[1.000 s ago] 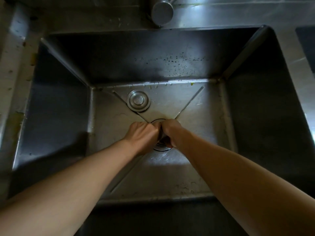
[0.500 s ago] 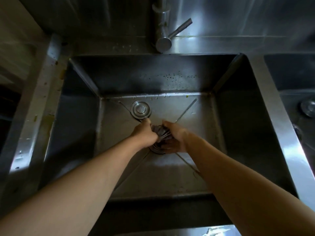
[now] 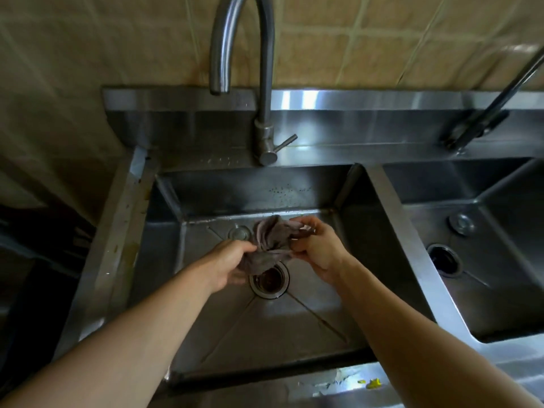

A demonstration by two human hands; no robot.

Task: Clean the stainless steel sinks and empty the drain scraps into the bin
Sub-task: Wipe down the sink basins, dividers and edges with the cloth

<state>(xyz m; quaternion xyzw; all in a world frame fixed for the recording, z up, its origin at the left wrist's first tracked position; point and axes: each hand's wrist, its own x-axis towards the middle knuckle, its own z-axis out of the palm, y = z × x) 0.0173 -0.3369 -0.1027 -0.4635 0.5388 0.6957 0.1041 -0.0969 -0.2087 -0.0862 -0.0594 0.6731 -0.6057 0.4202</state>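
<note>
Hands over the left basin, both working one crumpled grey-brown rag (image 3: 270,240), soft and creased, bunched into folds. Left hand (image 3: 228,265) gripping the rag's lower end, fingers curled under the cloth. Right hand (image 3: 316,250) pinching the upper right edge, fingertips (image 3: 297,223) closed on the fabric, thumb pressed below. Rag held up off the basin floor, hanging just above the round ribbed steel drain opening (image 3: 269,279), dark and wet-looking inside; whether scraps lie in there, impossible to tell. Small round steel plug disc (image 3: 240,232) flat on the floor behind the drain, just left of the cloth. Left stainless steel sink basin (image 3: 265,328): square, brushed and dull, with pressed diagonal creases running to the drain and fine dark specks on the back wall. Right stainless steel basin (image 3: 500,290) beside, separated by a narrow steel divider, with its own round drain (image 3: 444,259). Tall curved steel gooseneck tap (image 3: 266,83) with a thin lever behind the left basin. Beige glazed wall tiles (image 3: 353,33) above the steel upstand. Yellow scrap bits (image 3: 372,383) on the shiny front rim.
</note>
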